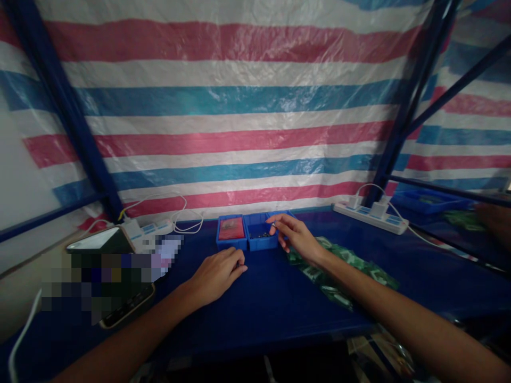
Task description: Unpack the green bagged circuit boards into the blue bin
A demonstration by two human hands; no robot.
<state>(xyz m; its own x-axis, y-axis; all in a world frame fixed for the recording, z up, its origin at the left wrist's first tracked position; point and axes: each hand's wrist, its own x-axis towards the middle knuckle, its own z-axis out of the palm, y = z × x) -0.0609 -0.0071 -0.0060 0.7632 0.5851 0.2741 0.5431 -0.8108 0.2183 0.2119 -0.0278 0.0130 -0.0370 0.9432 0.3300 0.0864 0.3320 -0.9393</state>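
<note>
My left hand [217,274] rests on the blue table [259,303], fingers curled loosely and pressed together, just in front of a small blue bin [230,232] with red contents. My right hand [293,235] hovers at the edge of the middle blue bin [261,236], which holds small dark parts. Its thumb and forefinger pinch a tiny metallic piece. Under the right wrist lies a strip of green packets [343,274].
A third blue bin [281,214] stands behind the right hand. White power strips lie at the back left [146,234] and back right [371,215]. A phone [98,240] lies at left beside a blurred area. A blue tray [429,202] sits far right. A striped tarp hangs behind.
</note>
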